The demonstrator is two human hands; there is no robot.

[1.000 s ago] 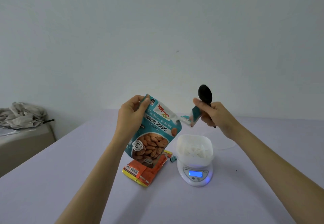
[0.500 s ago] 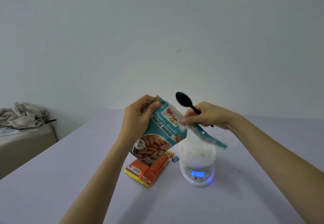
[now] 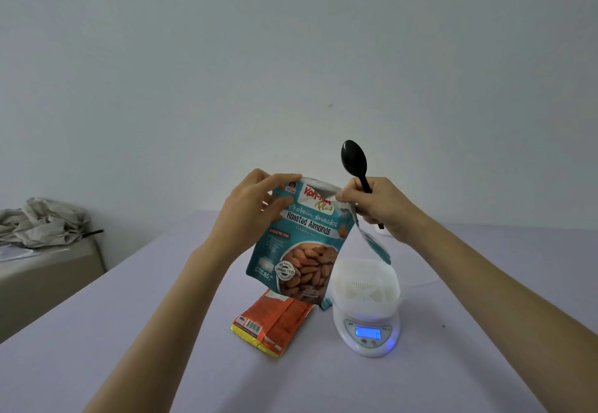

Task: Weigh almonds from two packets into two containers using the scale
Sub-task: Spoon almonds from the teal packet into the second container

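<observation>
The left grip (image 3: 255,212) is curled round the upper left edge of the teal almond packet (image 3: 304,244), thumb on the front, holding it upright in the air above the tabletop (image 3: 129,348). The right grip (image 3: 382,205) is clenched round the handle of a black spoon (image 3: 354,160), bowl pointing up, while its fingertips pinch the packet's upper right corner. A torn strip (image 3: 375,246) hangs from that corner.

The packet reads "Protein snacks", "Roasted Almonds", "Plus", "UNSALTED" and "85" (the brand begins "Koh-", and the rest is hidden).

Below to the right, a white container (image 3: 365,283) sits on the white scale (image 3: 369,331); its blue display is lit, with digits too small to read. An orange packet (image 3: 275,322) with a barcode lies flat just left of the scale.
</observation>
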